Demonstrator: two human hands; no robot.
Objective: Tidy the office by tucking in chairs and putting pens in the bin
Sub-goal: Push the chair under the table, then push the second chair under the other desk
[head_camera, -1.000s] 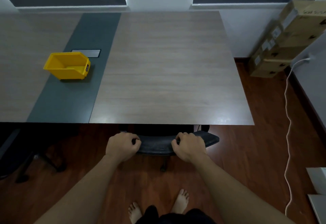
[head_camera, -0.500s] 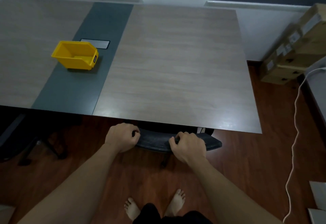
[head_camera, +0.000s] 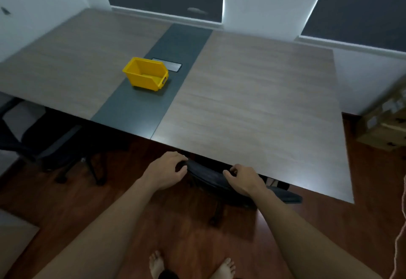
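A black office chair stands pushed under the near edge of the long wooden table; only the top of its backrest and part of its base show. My left hand grips the left end of the backrest top. My right hand grips it further right. A yellow open-fronted bin sits on the table's dark grey centre strip, far left of my hands. No pens are visible.
A second black chair stands at the left, partly under the table. Cardboard boxes are stacked at the right wall, with a white cable hanging near them. A grey cable hatch lies behind the bin. My bare feet stand on the red-brown wooden floor.
The view has swung to the left and tilted, so the bin and the second chair now sit nearer the middle. Both hands still hold the chair's backrest at the table edge.
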